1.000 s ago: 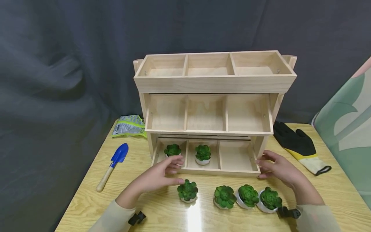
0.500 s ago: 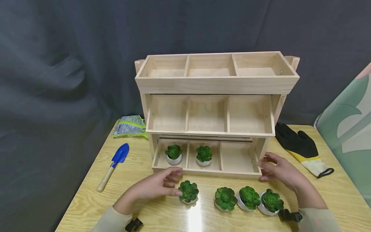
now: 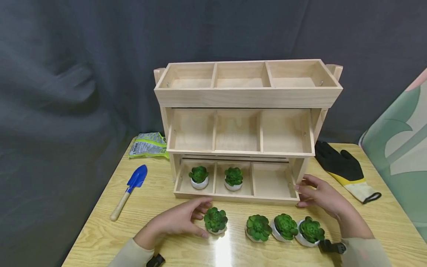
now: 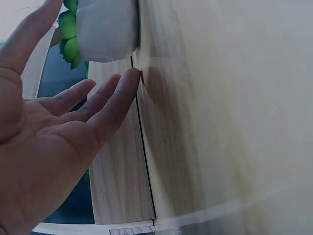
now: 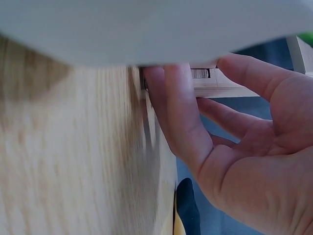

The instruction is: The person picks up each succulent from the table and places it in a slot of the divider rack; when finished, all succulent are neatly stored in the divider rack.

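My left hand (image 3: 181, 218) is beside a potted succulent (image 3: 215, 220) in front of the shelf, thumb and fingers spread apart at its left side. In the left wrist view, the white pot (image 4: 108, 30) stands just beyond the fingertips (image 4: 131, 78). My right hand (image 3: 321, 194) holds the right end of the lowest tray of the wooden plant shelf (image 3: 247, 98), its thumb at the tray's side edge and its other fingers around the outside. Two potted succulents, one left (image 3: 199, 177) and one middle (image 3: 233, 178), sit in that tray's compartments.
Three more potted succulents, including one nearest the middle (image 3: 258, 227), stand in a row front right. A blue trowel (image 3: 129, 191) and a green-grey packet (image 3: 148, 144) lie left. A black and yellow glove (image 3: 347, 170) lies right. Dark cloth (image 3: 100, 55) hangs behind.
My left hand has come down from the front edge of the lowest tray to the left side of the loose succulent. My right hand stays at the tray's right end.
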`<act>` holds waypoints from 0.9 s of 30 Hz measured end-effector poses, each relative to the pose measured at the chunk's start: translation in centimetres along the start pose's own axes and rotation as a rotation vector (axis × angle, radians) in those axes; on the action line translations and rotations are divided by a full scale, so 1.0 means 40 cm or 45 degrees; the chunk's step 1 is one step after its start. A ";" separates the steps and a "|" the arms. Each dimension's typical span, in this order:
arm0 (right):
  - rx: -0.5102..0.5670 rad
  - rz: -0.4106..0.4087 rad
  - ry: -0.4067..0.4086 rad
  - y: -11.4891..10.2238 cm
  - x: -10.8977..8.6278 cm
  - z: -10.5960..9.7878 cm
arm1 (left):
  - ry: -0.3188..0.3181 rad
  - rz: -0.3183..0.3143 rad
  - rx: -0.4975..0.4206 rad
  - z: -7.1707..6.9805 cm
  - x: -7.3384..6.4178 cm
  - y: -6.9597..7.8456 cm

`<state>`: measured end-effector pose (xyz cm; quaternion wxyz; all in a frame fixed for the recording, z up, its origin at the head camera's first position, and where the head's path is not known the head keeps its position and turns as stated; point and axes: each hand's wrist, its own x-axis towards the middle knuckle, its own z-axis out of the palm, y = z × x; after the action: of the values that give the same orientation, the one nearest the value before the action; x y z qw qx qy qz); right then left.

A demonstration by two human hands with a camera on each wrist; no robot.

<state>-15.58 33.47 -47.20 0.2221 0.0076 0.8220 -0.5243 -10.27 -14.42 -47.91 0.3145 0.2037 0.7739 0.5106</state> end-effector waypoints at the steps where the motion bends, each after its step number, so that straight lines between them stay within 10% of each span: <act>1: 0.000 0.001 -0.001 0.000 -0.001 0.000 | 0.000 -0.002 0.014 0.001 0.000 0.000; 27: -0.005 0.023 0.017 -0.006 -0.002 0.003 | -0.001 0.011 0.210 0.001 0.026 -0.001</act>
<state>-15.52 33.26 -47.01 0.2215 0.0182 0.8243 -0.5207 -10.97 -13.75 -48.24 0.2947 0.2323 0.8124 0.4463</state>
